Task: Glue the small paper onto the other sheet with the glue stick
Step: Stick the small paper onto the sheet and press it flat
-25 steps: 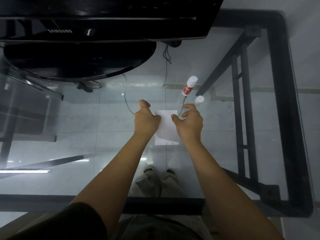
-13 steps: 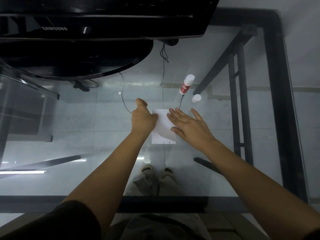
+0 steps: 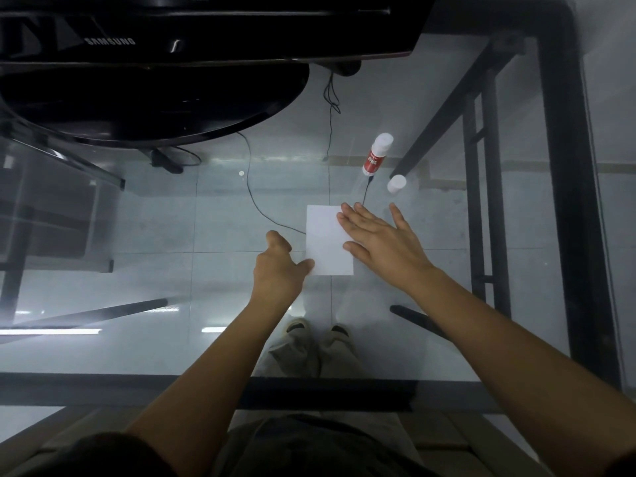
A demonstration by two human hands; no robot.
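Paper [image 3: 325,242], white and rectangular, lies flat near the middle of a glass table [image 3: 481,235]; whether one sheet or two are stacked cannot be told. Monitor [image 3: 192,25], black, stands on a round base [image 3: 151,101] at the table's far left edge. A black cable [image 3: 256,208] runs from the base toward the paper's left edge.

Right hand [image 3: 382,244] rests palm down with fingers spread wide and flat, covering the paper's right edge and gripping nothing. Left hand [image 3: 277,273] is loosely curled beside the paper's left edge, its thumb touching the lower left corner.

Glue stick [image 3: 375,155], red-labelled with a white body, lies uncapped on the glass beyond the paper, well apart from both hands. Its white cap [image 3: 396,183] stands just beside it, nearer the right hand.
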